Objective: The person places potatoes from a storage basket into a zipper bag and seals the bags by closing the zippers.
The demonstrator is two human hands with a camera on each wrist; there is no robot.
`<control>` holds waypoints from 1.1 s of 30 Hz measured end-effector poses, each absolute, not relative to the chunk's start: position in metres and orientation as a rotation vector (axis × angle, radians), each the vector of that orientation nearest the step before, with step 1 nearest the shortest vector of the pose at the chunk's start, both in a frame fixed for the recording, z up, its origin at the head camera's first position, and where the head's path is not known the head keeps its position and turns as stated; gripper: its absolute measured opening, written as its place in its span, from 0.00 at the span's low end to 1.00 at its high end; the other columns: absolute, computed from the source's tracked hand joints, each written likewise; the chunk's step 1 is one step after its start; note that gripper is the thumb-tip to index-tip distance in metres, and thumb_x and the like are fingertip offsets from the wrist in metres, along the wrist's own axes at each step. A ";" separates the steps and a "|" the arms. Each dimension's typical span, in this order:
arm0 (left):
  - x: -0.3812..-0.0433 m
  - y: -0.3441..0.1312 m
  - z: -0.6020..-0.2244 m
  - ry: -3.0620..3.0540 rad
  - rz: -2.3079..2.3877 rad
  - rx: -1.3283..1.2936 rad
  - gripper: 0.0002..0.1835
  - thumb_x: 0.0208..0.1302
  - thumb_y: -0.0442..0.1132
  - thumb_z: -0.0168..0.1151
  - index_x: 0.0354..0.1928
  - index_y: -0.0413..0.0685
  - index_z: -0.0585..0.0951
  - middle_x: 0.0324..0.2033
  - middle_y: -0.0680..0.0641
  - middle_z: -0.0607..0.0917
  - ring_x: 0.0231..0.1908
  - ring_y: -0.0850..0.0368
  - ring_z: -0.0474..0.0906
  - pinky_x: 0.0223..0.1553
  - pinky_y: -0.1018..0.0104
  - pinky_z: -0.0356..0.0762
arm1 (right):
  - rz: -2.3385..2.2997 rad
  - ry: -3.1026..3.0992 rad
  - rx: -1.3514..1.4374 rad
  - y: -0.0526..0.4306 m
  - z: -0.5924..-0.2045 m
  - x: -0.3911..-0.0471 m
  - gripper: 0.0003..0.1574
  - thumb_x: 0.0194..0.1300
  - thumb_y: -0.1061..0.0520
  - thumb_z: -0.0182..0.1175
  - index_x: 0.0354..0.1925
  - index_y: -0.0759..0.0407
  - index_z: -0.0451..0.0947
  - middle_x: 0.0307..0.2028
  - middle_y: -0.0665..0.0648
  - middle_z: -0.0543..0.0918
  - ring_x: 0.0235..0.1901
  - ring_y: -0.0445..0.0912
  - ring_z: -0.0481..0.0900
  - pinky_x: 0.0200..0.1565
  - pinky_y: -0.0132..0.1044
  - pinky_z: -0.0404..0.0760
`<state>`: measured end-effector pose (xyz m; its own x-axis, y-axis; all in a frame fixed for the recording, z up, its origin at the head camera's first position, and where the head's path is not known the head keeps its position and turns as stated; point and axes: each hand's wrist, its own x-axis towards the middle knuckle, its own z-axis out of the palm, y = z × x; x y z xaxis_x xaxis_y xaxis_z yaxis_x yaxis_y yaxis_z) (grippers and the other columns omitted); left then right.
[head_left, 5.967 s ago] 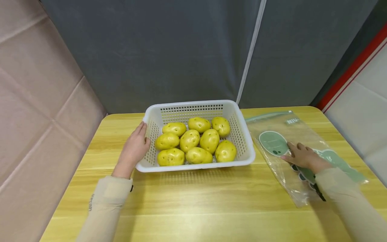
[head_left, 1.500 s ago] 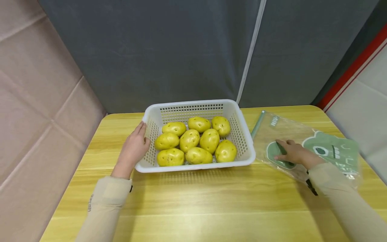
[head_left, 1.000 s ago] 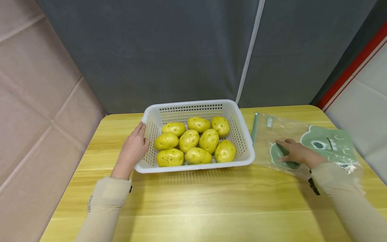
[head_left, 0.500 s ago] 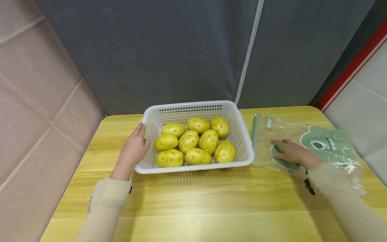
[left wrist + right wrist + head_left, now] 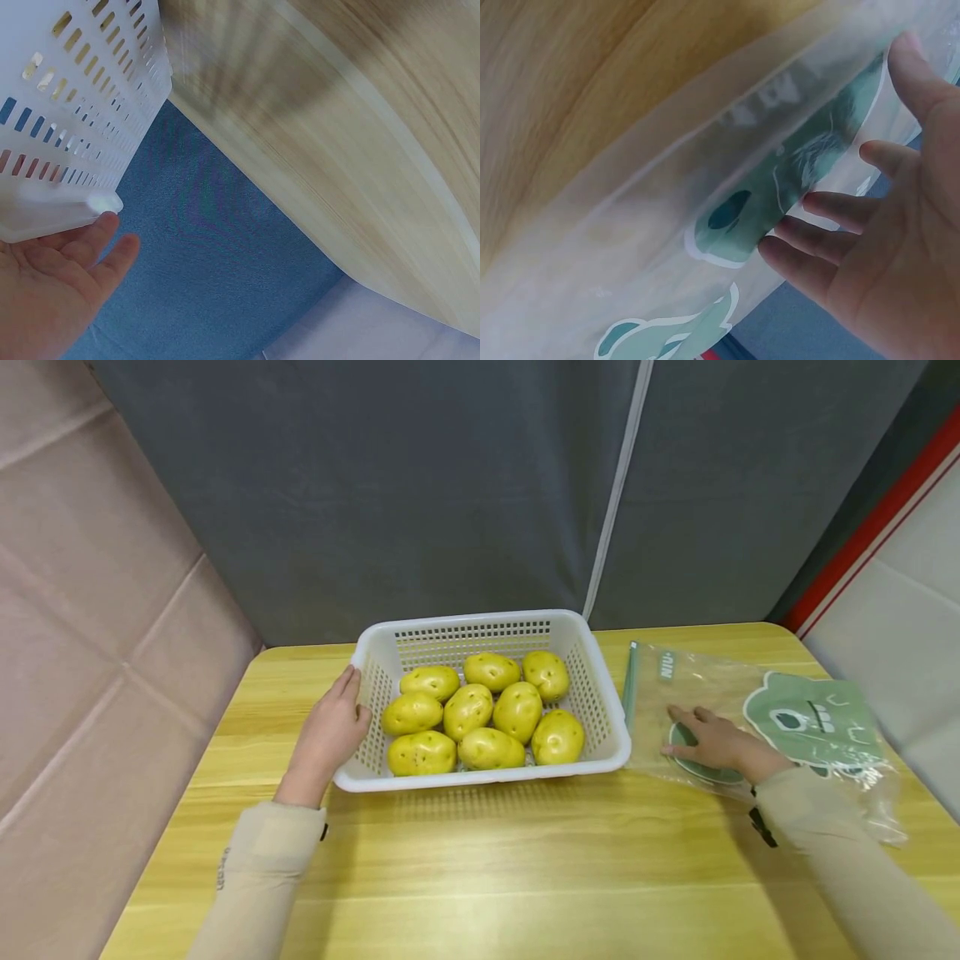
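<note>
In the head view, a white perforated plastic basket (image 5: 480,779) holds several yellow potatoes (image 5: 468,712). My left hand (image 5: 332,731) rests against the basket's left side, fingers extended along the rim. The left wrist view has the fingertips (image 5: 105,223) right at the basket's rim. Right of the basket, a clear zip bag (image 5: 720,677) with green cartoon prints lies flat, its green zip edge (image 5: 630,685) beside the basket. My right hand (image 5: 716,743) lies on the bag with fingers spread. In the right wrist view, its fingertips (image 5: 780,238) touch the printed film.
A wooden table (image 5: 480,868) carries everything, and its back edge runs just behind the basket. A dark grey curtain (image 5: 420,493) stands behind, a pinkish padded wall (image 5: 112,635) at the left and a white panel with a red stripe (image 5: 892,518) at the right.
The bag has turned so its zip edge, earlier along the back, now faces the basket. My right hand has shifted slightly left with fingers spread wider. The left hand has stayed at the basket.
</note>
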<state>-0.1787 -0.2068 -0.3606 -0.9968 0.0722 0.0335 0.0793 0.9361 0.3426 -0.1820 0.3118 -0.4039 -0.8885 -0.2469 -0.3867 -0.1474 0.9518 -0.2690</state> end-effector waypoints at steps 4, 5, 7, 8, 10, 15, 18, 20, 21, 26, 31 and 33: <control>-0.178 -0.207 -0.361 -3.062 -0.545 -0.130 0.32 0.67 0.35 0.42 0.71 0.31 0.53 0.73 0.33 0.54 0.70 0.33 0.56 0.70 0.41 0.57 | -0.318 2.674 -0.285 0.312 -0.406 -0.181 0.57 0.64 0.30 0.51 0.71 0.68 0.46 0.64 0.89 0.47 0.59 0.86 0.52 0.51 0.78 0.63; -0.179 -0.207 -0.361 -3.057 -0.543 -0.134 0.32 0.67 0.35 0.42 0.71 0.30 0.53 0.73 0.33 0.54 0.69 0.33 0.56 0.70 0.41 0.57 | -0.312 2.672 -0.280 0.312 -0.406 -0.181 0.58 0.64 0.30 0.51 0.72 0.68 0.46 0.64 0.89 0.47 0.59 0.86 0.52 0.51 0.78 0.63; -0.179 -0.207 -0.362 -3.050 -0.540 -0.141 0.32 0.66 0.35 0.42 0.71 0.30 0.53 0.72 0.33 0.54 0.69 0.33 0.56 0.70 0.42 0.57 | -0.305 2.670 -0.278 0.312 -0.406 -0.181 0.58 0.63 0.30 0.52 0.71 0.68 0.46 0.64 0.89 0.46 0.59 0.87 0.51 0.51 0.78 0.63; -0.179 -0.207 -0.362 -3.046 -0.540 -0.142 0.32 0.66 0.35 0.42 0.71 0.30 0.54 0.72 0.33 0.54 0.69 0.33 0.56 0.70 0.42 0.57 | -0.304 2.671 -0.280 0.312 -0.406 -0.181 0.57 0.63 0.31 0.52 0.71 0.68 0.46 0.64 0.89 0.47 0.58 0.87 0.51 0.51 0.78 0.63; -0.180 -0.207 -0.362 -3.043 -0.540 -0.143 0.32 0.66 0.35 0.42 0.71 0.30 0.54 0.72 0.33 0.54 0.69 0.33 0.57 0.69 0.42 0.58 | -0.295 2.669 -0.278 0.312 -0.406 -0.181 0.58 0.63 0.31 0.52 0.71 0.68 0.46 0.64 0.89 0.46 0.59 0.87 0.51 0.51 0.78 0.63; -0.179 -0.207 -0.361 -3.043 -0.545 -0.142 0.32 0.67 0.35 0.41 0.71 0.30 0.53 0.72 0.33 0.54 0.69 0.33 0.57 0.69 0.41 0.58 | -0.292 2.667 -0.280 0.313 -0.405 -0.182 0.57 0.63 0.32 0.53 0.71 0.69 0.47 0.64 0.88 0.46 0.59 0.87 0.51 0.51 0.78 0.62; -0.179 -0.207 -0.360 -3.047 -0.546 -0.143 0.32 0.67 0.35 0.41 0.71 0.30 0.53 0.72 0.33 0.54 0.69 0.32 0.57 0.69 0.41 0.58 | -0.301 2.664 -0.286 0.313 -0.404 -0.183 0.57 0.63 0.32 0.54 0.71 0.69 0.47 0.64 0.89 0.46 0.59 0.87 0.51 0.52 0.78 0.62; -0.179 -0.207 -0.360 -3.047 -0.545 -0.143 0.32 0.67 0.35 0.41 0.71 0.30 0.53 0.72 0.33 0.54 0.69 0.32 0.57 0.69 0.41 0.58 | -0.306 2.665 -0.298 0.313 -0.403 -0.183 0.57 0.62 0.33 0.55 0.70 0.69 0.47 0.63 0.89 0.47 0.59 0.87 0.51 0.52 0.78 0.62; -0.179 -0.207 -0.360 -3.045 -0.545 -0.144 0.32 0.67 0.35 0.41 0.71 0.30 0.53 0.72 0.33 0.54 0.68 0.32 0.57 0.69 0.41 0.58 | -0.311 2.665 -0.303 0.313 -0.403 -0.182 0.57 0.62 0.33 0.56 0.70 0.69 0.48 0.63 0.89 0.47 0.59 0.87 0.51 0.52 0.78 0.62; -0.178 -0.208 -0.361 -3.044 -0.544 -0.143 0.32 0.66 0.35 0.42 0.71 0.30 0.53 0.72 0.33 0.54 0.68 0.32 0.58 0.68 0.41 0.59 | -0.335 2.669 -0.327 0.314 -0.403 -0.182 0.57 0.61 0.35 0.58 0.70 0.70 0.49 0.63 0.89 0.47 0.59 0.87 0.49 0.53 0.78 0.60; -0.177 -0.208 -0.360 -3.048 -0.540 -0.141 0.32 0.66 0.35 0.42 0.71 0.30 0.54 0.72 0.33 0.54 0.68 0.32 0.58 0.68 0.41 0.60 | -0.368 2.661 -0.337 0.316 -0.404 -0.183 0.57 0.60 0.35 0.59 0.70 0.70 0.49 0.64 0.89 0.46 0.60 0.86 0.47 0.54 0.79 0.59; -0.177 -0.208 -0.361 -3.047 -0.537 -0.139 0.32 0.66 0.35 0.42 0.71 0.30 0.54 0.72 0.33 0.54 0.68 0.32 0.59 0.68 0.41 0.60 | -0.376 2.660 -0.345 0.318 -0.404 -0.184 0.57 0.60 0.36 0.60 0.70 0.70 0.49 0.64 0.89 0.46 0.60 0.86 0.48 0.54 0.78 0.59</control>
